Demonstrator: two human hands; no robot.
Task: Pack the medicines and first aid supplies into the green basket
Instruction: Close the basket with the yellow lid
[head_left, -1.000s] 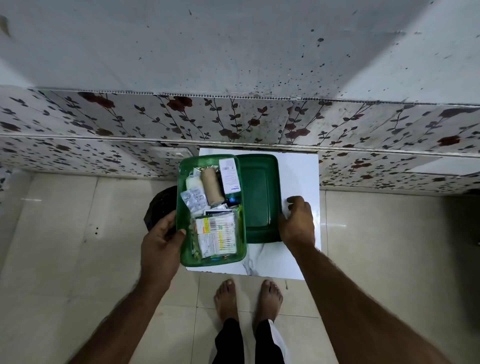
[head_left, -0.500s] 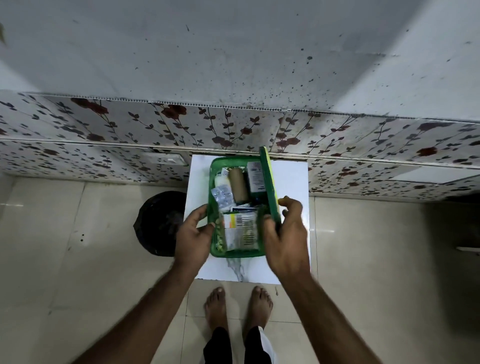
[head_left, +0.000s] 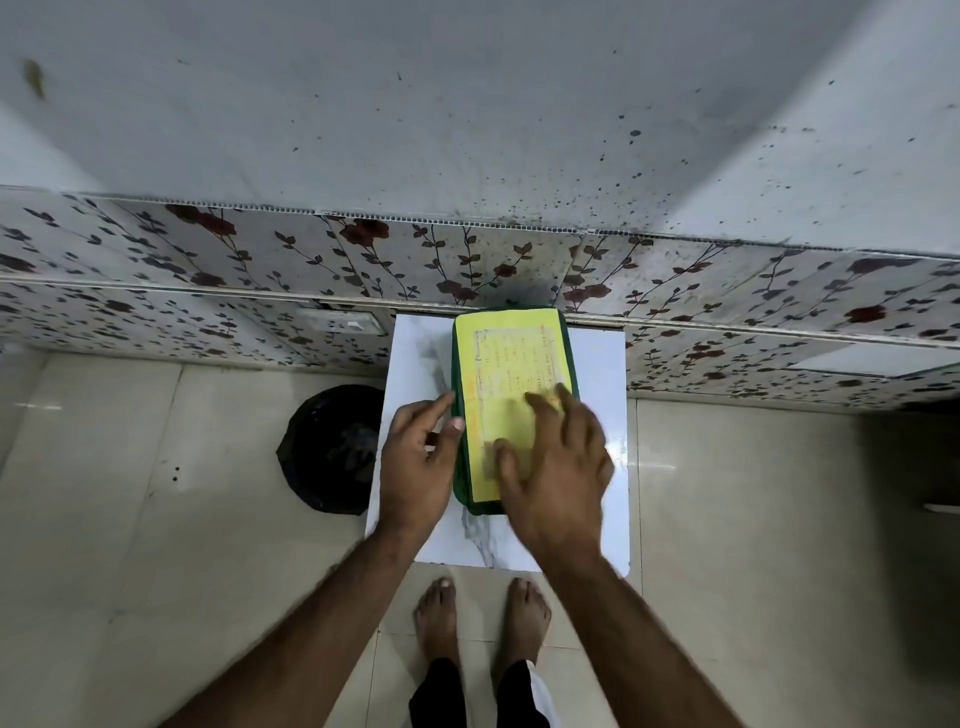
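The green basket (head_left: 459, 483) stands on a white marble-patterned table (head_left: 597, 364), covered by its lid (head_left: 506, 358), whose top bears a yellow printed label. The medicines and supplies are hidden under the lid. My left hand (head_left: 418, 462) rests against the basket's left side, fingers apart, thumb touching the lid's edge. My right hand (head_left: 558, 462) lies flat on the near half of the lid with fingers spread, blurred by motion.
A black bin (head_left: 330, 449) stands on the tiled floor left of the table. The table backs against a wall with floral panels (head_left: 208, 270). My bare feet (head_left: 483, 618) are just in front of the table's near edge.
The lid, lifted on edge by my right hand half a second ago, now lies flat over the basket. My right hand has moved on top of it; the contents are out of sight.
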